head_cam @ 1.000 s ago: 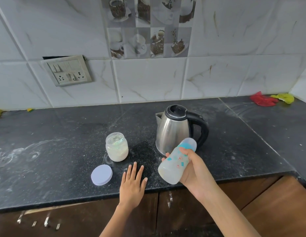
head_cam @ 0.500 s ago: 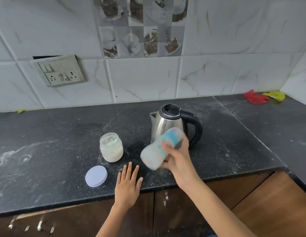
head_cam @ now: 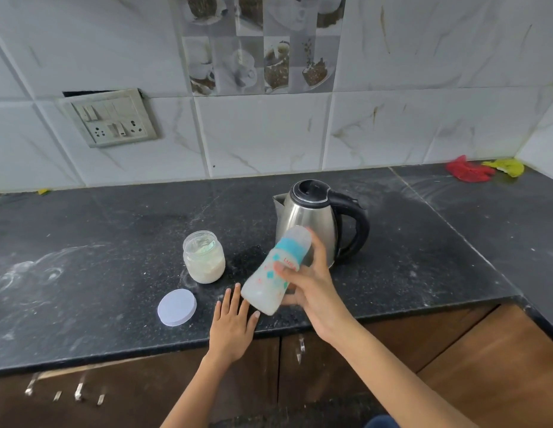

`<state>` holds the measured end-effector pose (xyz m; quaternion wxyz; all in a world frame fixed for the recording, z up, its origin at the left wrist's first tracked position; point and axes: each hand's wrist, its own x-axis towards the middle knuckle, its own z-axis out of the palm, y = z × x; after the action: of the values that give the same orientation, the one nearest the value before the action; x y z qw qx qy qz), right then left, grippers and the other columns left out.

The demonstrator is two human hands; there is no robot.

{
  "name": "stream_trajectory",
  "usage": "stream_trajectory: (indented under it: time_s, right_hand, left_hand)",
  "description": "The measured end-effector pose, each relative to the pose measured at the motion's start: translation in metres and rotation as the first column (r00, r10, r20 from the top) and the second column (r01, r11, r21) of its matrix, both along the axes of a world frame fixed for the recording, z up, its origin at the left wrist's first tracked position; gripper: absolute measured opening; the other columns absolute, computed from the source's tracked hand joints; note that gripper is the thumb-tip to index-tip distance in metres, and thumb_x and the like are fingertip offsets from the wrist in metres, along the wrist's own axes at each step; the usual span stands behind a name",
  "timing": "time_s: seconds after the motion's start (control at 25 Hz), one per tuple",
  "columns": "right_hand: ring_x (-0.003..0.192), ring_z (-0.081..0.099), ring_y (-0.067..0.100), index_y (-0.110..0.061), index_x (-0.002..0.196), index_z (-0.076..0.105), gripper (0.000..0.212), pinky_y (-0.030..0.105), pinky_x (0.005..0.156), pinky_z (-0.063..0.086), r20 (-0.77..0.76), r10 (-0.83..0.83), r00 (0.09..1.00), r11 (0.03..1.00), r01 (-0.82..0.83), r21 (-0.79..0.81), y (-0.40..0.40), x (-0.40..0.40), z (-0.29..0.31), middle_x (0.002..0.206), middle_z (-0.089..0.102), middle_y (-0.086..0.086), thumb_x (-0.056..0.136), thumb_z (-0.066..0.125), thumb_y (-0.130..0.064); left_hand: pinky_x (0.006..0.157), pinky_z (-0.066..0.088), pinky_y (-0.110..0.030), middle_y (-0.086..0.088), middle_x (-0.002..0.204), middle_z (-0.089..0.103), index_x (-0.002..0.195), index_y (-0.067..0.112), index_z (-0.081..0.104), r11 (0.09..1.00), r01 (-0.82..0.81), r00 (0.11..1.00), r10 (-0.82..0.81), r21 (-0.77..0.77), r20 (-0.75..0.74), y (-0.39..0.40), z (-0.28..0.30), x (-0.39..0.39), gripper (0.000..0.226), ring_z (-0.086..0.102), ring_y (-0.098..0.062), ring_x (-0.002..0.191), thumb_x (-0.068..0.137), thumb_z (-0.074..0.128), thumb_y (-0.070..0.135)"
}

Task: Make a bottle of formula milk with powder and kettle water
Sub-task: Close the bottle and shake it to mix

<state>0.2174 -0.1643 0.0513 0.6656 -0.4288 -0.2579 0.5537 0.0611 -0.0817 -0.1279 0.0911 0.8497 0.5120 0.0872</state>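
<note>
A: Right hand (head_cam: 312, 291) clenched around a capped feeding bottle (head_cam: 273, 271), tilted, cap end far and up, base near and low — held above the countertop (head_cam: 114, 242), just in front of the kettle (head_cam: 312, 223). Cloudy white liquid inside. Judged to be the mixing step.

B: Left hand (head_cam: 233, 322)?

A: Flat on the near edge of the countertop, fingers straight, grasping nothing. Bottle base just above and right of its fingertips.

B: Main risks from here?

A: Leakage at the teal collar (head_cam: 292, 247) if not screwed down fully — not checkable from this view. Slipping through the palm also possible: smooth plastic, perhaps damp. A drop likely to land on the counter edge or the floor.

B: Nearby hazards?

A: Open powder jar (head_cam: 204, 261) to the left of the bottle, its lid (head_cam: 177, 307) lying apart, nearer and further left. A wide swing leftward liable to tip the jar and spill powder. Kettle just behind the bottle — a far swing likely to knock its steel body, possibly hot.

B: Anything else?

A: Lumps remaining if mixing is cut short; none discernible through the cloudy wall.
</note>
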Motion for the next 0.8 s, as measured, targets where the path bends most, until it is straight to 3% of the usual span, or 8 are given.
stream_trajectory:
  time_s: [0.12, 0.24, 0.4, 0.48, 0.52, 0.64, 0.8]
  right_hand:
    - [0.104, 0.065, 0.031, -0.036, 0.136, 0.032, 0.071, 0.051, 0.069, 0.060, -0.173, -0.205, 0.963, 0.979, 0.201, -0.045, 0.008, 0.012, 0.003, 0.131, 0.053, 0.010, 0.084, 0.070, -0.005]
    - [0.108, 0.065, 0.031, -0.038, 0.139, 0.033, 0.077, 0.051, 0.072, 0.060, -0.001, -0.017, 1.000, 0.999, 0.017, -0.044, 0.006, 0.013, 0.004, 0.130, 0.054, 0.009, 0.080, 0.073, -0.006]
    - [0.107, 0.065, 0.031, -0.037, 0.141, 0.030, 0.076, 0.050, 0.069, 0.060, -0.115, -0.117, 0.986, 0.993, 0.117, -0.013, 0.002, 0.015, 0.003, 0.123, 0.057, 0.007, 0.084, 0.068, -0.004]
    - [0.106, 0.067, 0.027, -0.039, 0.140, 0.033, 0.081, 0.053, 0.075, 0.059, 0.039, 0.052, 0.998, 0.998, -0.051, -0.039, -0.001, 0.009, 0.002, 0.125, 0.057, 0.006, 0.077, 0.073, -0.008]
    - [0.106, 0.067, 0.027, -0.038, 0.139, 0.035, 0.080, 0.052, 0.075, 0.059, 0.061, 0.074, 0.995, 0.997, -0.072, -0.029, -0.001, 0.008, -0.001, 0.126, 0.057, 0.007, 0.075, 0.074, -0.010]
    - [0.106, 0.066, 0.033, -0.038, 0.140, 0.031, 0.074, 0.051, 0.071, 0.060, -0.111, -0.104, 0.988, 0.994, 0.102, -0.028, 0.004, 0.012, -0.003, 0.131, 0.055, 0.011, 0.084, 0.070, -0.009]
    - [0.101, 0.070, 0.028, -0.038, 0.138, 0.034, 0.075, 0.055, 0.075, 0.059, 0.115, 0.111, 0.987, 0.991, -0.101, -0.088, -0.001, 0.009, 0.002, 0.126, 0.058, 0.008, 0.081, 0.074, -0.011]
  left_hand:
    - [0.114, 0.006, -0.042, -0.005, 0.155, 0.007, 0.148, 0.022, 0.021, 1.000, 0.029, 0.999, -0.029, -0.009, 0.033, -0.001, -0.005, 0.002, 0.096, 0.008, -0.030, 0.145, 0.076, -0.024, 0.068]
    - [0.113, 0.016, -0.045, -0.010, 0.154, 0.023, 0.143, 0.018, 0.035, 1.000, 0.006, 0.998, -0.007, 0.008, 0.067, 0.000, -0.004, 0.000, 0.092, 0.019, -0.033, 0.142, 0.083, -0.016, 0.066]
    - [0.110, 0.024, -0.047, -0.009, 0.151, 0.028, 0.142, 0.020, 0.037, 0.999, 0.002, 1.000, -0.001, -0.051, 0.020, 0.000, -0.003, 0.001, 0.081, 0.027, -0.033, 0.139, 0.090, -0.007, 0.061]
    - [0.103, 0.036, -0.051, -0.012, 0.145, 0.040, 0.138, 0.016, 0.042, 0.998, -0.005, 1.000, 0.005, -0.062, 0.010, 0.002, 0.001, 0.000, 0.076, 0.038, -0.035, 0.133, 0.093, -0.003, 0.058]
    - [0.104, 0.035, -0.051, -0.012, 0.146, 0.040, 0.137, 0.015, 0.043, 0.998, -0.003, 1.000, 0.004, -0.067, 0.014, 0.001, 0.001, 0.000, 0.079, 0.037, -0.035, 0.134, 0.092, -0.005, 0.059]
    - [0.112, 0.019, -0.046, -0.007, 0.153, 0.021, 0.143, 0.019, 0.034, 0.999, 0.002, 0.999, -0.001, -0.043, 0.036, 0.001, -0.003, 0.001, 0.087, 0.020, -0.031, 0.142, 0.085, -0.013, 0.064]
    - [0.099, 0.038, -0.050, -0.012, 0.141, 0.047, 0.132, 0.014, 0.052, 0.997, -0.023, 0.999, 0.021, -0.067, -0.029, 0.000, -0.001, 0.000, 0.077, 0.044, -0.035, 0.129, 0.095, -0.001, 0.055]
